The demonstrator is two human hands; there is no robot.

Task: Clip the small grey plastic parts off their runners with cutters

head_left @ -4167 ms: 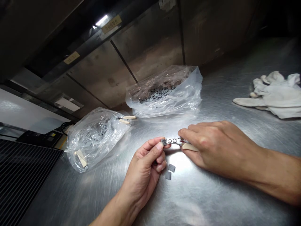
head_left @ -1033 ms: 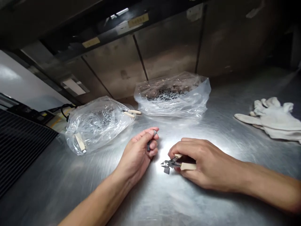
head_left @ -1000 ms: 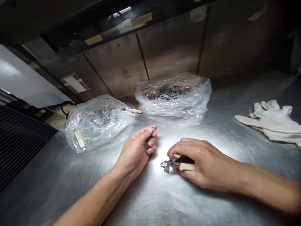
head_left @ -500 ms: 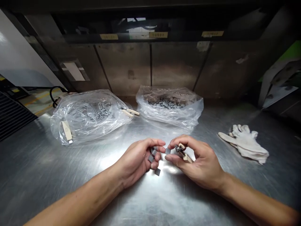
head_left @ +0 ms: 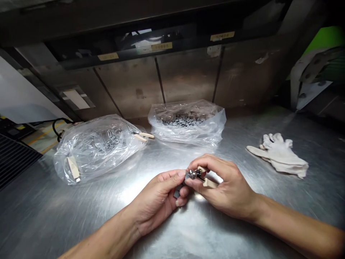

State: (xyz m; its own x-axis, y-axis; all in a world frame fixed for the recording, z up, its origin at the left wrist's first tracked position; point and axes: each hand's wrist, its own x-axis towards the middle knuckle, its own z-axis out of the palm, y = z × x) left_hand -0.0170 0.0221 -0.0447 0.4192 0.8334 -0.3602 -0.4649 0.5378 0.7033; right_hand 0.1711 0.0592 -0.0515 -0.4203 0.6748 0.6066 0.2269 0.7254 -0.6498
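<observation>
My left hand point(head_left: 164, 192) is closed around small flat grey pieces point(head_left: 177, 193), which show between its curled fingers. Its thumb and forefinger meet the fingertips of my right hand point(head_left: 221, 183) at another small grey piece point(head_left: 186, 176), mostly covered by fingers. Tucked in my right hand is a pair of nippers point(head_left: 211, 183) with cream handles. Their metal jaws are right beside that grey piece; whether they touch it I cannot tell. Both hands are just over the metal tabletop point(head_left: 215, 230).
A clear plastic bag point(head_left: 185, 135) full of grey pieces stands at the back. Left of it lies another clear bag point(head_left: 91, 165) with grey pieces, a cream-handled tool point(head_left: 144, 136) and a cream cutter-like tool point(head_left: 72, 167). White gloves point(head_left: 283, 158) lie at right.
My hands have come together, and my left thumb and forefinger have closed at the right fingertips. The loose grey piece below my left hand is out of sight. The view has tilted.
</observation>
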